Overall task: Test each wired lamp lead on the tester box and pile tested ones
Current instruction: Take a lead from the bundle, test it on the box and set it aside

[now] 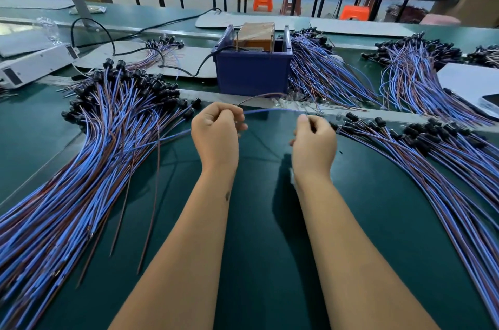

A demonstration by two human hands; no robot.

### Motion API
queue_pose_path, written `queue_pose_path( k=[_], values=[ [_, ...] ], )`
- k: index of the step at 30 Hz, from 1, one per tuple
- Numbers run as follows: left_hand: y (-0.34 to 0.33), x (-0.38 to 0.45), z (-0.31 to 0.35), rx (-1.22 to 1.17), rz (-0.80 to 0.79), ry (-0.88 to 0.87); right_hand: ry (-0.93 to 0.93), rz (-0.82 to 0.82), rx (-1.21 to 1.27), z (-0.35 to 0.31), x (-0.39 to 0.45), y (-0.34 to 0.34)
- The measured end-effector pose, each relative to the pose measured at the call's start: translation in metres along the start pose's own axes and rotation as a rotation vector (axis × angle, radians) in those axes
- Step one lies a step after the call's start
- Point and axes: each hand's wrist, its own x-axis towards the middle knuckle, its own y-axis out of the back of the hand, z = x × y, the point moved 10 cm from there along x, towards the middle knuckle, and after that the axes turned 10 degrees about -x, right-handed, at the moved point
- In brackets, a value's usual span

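Observation:
My left hand (216,132) pinches the blue and brown wires of a lamp lead (272,111) that arcs across to my right hand (314,140), which curls round its far end. Both hands hover over the green mat just in front of the tester box (253,70), a blue bin with a tape-wrapped brown block inside and a black cable running out. A big pile of leads (108,135) with black sockets fans out at the left. Another row of leads (432,157) lies at the right.
More bundles of leads (324,70) lie behind and right of the blue bin, and another heap (410,70) sits further right. A white device (35,65) rests at the far left. White sheets (472,84) lie at the right edge. Tables and orange stools stand beyond.

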Motion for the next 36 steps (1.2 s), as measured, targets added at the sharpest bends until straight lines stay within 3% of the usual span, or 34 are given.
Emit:
queue_pose_path(
  k=[3, 6, 9, 14, 16, 18, 20, 23, 27, 29, 32, 36],
  values=[
    [-0.004, -0.001, -0.02, 0.086, -0.027, 0.174, -0.118, 0.093, 0.287, 0.009, -0.001, 0.01],
    [-0.02, -0.007, -0.038, 0.108, -0.128, 0.376, -0.095, -0.083, 0.358, 0.0, -0.006, -0.012],
    [-0.027, -0.009, -0.042, -0.014, -0.155, 0.461, 0.026, -0.323, 0.238, -0.012, -0.015, -0.038],
    [-0.026, -0.005, -0.043, -0.406, -0.081, 0.57, 0.429, -0.572, -0.21, -0.033, -0.044, -0.066],
    [-0.026, -0.005, -0.043, -0.554, -0.064, 0.618, 0.493, -0.653, -0.316, -0.033, -0.053, -0.074],
    [-0.024, -0.004, -0.044, -0.568, -0.065, 0.636, 0.447, -0.696, -0.238, -0.031, -0.056, -0.075],
    [-0.024, -0.004, -0.044, -0.507, -0.107, 0.631, 0.33, -0.666, -0.028, -0.031, -0.05, -0.068],
    [-0.036, -0.014, -0.047, -0.434, -0.239, 0.673, 0.138, -0.479, 0.216, -0.024, -0.029, -0.05],
    [-0.069, -0.051, -0.049, -0.369, -0.566, 0.819, -0.006, -0.296, 0.332, -0.008, -0.011, -0.035],
    [-0.077, -0.061, -0.051, -0.247, -0.677, 0.797, -0.073, -0.237, 0.386, 0.002, -0.006, -0.027],
    [-0.078, -0.061, -0.053, 0.021, -0.726, 0.697, -0.147, -0.232, 0.529, 0.008, -0.002, -0.025],
    [-0.081, -0.067, -0.055, 0.142, -0.784, 0.675, -0.201, -0.262, 0.538, 0.01, -0.005, -0.029]
  ],
)
